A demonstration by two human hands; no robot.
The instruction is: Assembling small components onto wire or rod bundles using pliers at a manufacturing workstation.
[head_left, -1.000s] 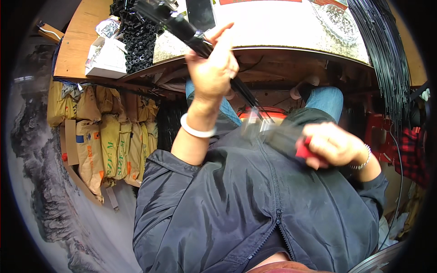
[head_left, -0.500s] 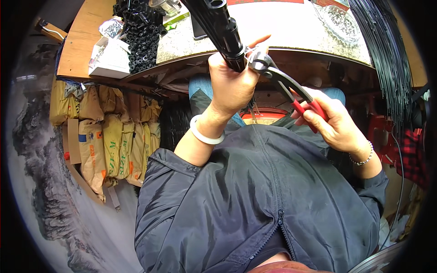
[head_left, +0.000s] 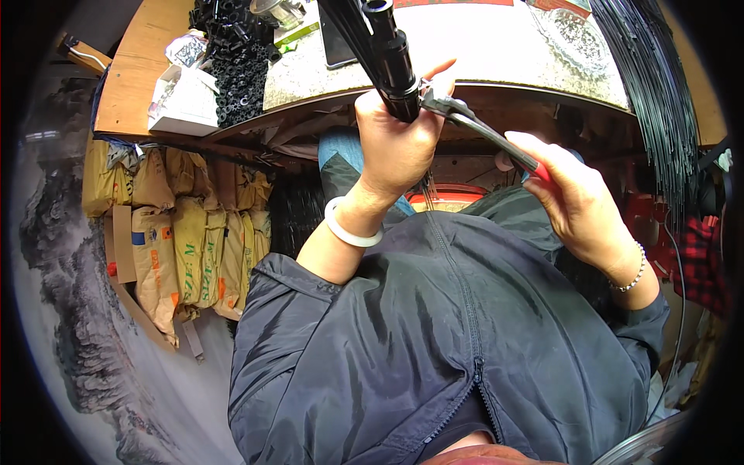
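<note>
My left hand (head_left: 397,151) is closed around the lower end of a black ribbed tube (head_left: 397,70), which has a ringed collar. Its index finger points out past the tube toward the right. Dark rods (head_left: 346,27) lie alongside the tube's left side. Red-handled pliers (head_left: 482,128) are gripped in my right hand (head_left: 577,201), seen nearly edge-on. Their metal jaws meet the right side of the tube's lower end, near a small silvery bit of wire (head_left: 425,87) by my left fingers. Exactly what the jaws bite on is too small to tell.
On the table (head_left: 128,93) lie a heap of black plastic parts (head_left: 240,85), a white box (head_left: 184,101), a phone (head_left: 338,46) and a clear round dish (head_left: 575,43). Long black rods (head_left: 659,101) hang over its right side. Stuffed sacks (head_left: 155,248) stand below left.
My right hand has moved slightly right and turned the pliers, so their two handles now line up edge-on. My left hand and the tube have barely moved.
</note>
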